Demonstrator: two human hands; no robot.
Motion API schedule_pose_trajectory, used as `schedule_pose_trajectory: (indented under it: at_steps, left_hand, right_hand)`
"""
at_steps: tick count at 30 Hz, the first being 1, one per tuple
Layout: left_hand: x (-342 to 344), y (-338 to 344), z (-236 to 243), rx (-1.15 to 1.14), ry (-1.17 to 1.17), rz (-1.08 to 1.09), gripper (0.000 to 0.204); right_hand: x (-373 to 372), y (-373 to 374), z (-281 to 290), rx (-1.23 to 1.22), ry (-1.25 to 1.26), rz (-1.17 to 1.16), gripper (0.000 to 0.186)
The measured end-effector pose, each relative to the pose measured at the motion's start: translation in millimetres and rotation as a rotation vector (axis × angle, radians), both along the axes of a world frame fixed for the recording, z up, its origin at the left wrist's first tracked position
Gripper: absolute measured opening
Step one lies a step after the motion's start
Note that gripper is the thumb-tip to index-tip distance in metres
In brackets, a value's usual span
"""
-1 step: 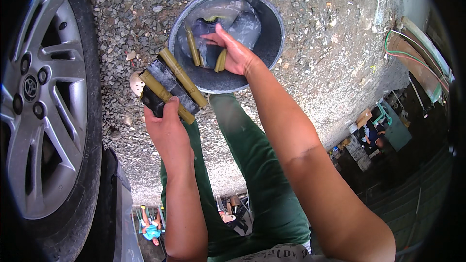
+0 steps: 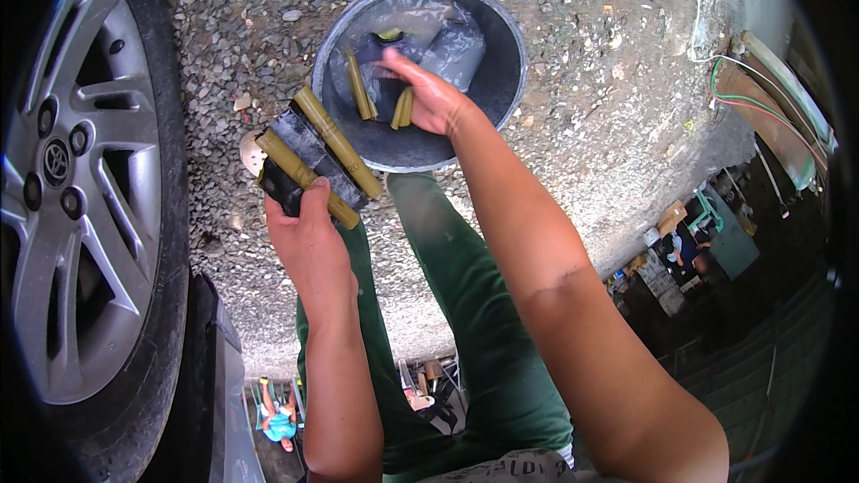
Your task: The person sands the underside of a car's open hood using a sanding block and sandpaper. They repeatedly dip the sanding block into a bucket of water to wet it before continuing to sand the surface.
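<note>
My left hand (image 2: 309,234) clamps an olive-barred panel (image 2: 315,148); tub's (image 2: 506,72) left olive strip (image 2: 357,87), running near–far, lies left of my nearer right hand (image 2: 429,102), grip unclear.

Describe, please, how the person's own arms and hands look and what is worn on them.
The left hand and right hand are bare, with no gloves, rings or watch visible. No sleeve covers the left forearm or right forearm. A small crease or mark shows at the right elbow.

The ground (image 2: 591,80) is bumpy with lots of little stones (image 2: 237,31), and a dark round tub (image 2: 504,63) sits on it.
</note>
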State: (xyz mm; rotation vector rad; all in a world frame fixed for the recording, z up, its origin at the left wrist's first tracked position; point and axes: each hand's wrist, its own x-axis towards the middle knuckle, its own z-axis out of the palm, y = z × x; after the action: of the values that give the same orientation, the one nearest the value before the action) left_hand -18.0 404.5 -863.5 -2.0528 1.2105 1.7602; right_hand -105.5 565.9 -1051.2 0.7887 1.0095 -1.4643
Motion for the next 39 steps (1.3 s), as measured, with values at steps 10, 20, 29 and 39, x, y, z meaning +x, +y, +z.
schedule_pose_trajectory:
  at_steps: [10, 20, 29, 39]
  left_hand:
    - [-1, 1, 0, 0.036, 0.035, 0.021, 0.034]
    - [6, -6, -5, 0.254, 0.062, 0.352, 0.028]
    - [23, -16, -15, 0.39, 0.238, 0.309, 0.036]
    - [5, -3, 70, 0.51, 0.264, 0.063, 0.04]
  right_hand:
    - [11, -52, -32, 0.334, 0.243, 0.311, 0.043]
    - [16, -46, -85, 0.584, 0.519, 1.211, 0.061]
    - [0, -11, 9, 0.493, 0.668, 1.189, 0.047]
    - [-12, -9, 239, 0.064, 0.419, 0.366, 0.061]
